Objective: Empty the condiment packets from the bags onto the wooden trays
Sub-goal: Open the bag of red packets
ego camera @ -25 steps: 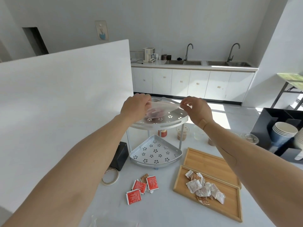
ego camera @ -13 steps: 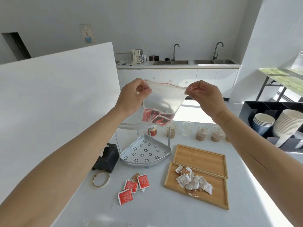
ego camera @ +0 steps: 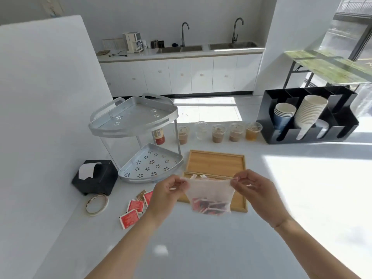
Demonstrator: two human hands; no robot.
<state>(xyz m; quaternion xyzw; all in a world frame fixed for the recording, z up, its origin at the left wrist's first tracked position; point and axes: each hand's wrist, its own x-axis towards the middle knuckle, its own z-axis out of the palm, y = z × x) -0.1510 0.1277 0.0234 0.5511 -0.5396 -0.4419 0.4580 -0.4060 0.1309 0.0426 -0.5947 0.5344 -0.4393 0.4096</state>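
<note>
While both hands pinch the top corners of the clear bag (ego camera: pixel 209 196), left hand (ego camera: pixel 168 195) at 9 o'clock of the mouth and right hand (ego camera: pixel 254 191) at 3 o'clock, each grip is closed on the rim and the mouth runs left to right between them. The bag hangs upright over the near wooden tray (ego camera: pixel 238 202), with the empty far tray (ego camera: pixel 216 162) at 12 o'clock. Emptying probably calls for inverting it; both hands sit equally near. Bag is translucent and slack, red packets (ego camera: pixel 207 206) bunched at its bottom. More red packets (ego camera: pixel 132 210) lie loose on the surface at 9 o'clock.
</note>
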